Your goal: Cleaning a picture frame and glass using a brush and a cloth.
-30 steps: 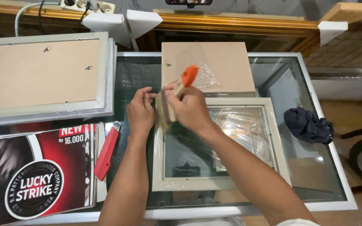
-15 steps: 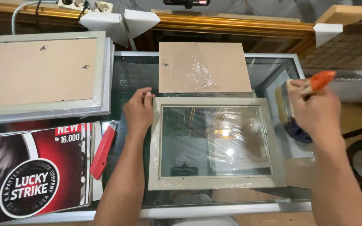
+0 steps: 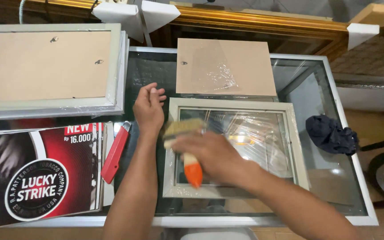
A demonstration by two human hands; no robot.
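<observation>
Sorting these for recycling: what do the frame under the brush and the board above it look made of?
Frame: pale painted wood or plastic, matt; I cannot tell which. Its pane reflects light, so glass or clear film. Board: flat brown fibreboard, dull, partly under shiny crinkled wrap. Brush: tan bristles, glossy orange handle, in right hand.

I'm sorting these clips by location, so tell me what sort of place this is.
Probably a picture-framing workshop. On a glass-topped table the right hand holds a brush over a pale frame; the left hand rests beside it. A backing board, stacked frames and gilt moulding lie nearby.
</observation>
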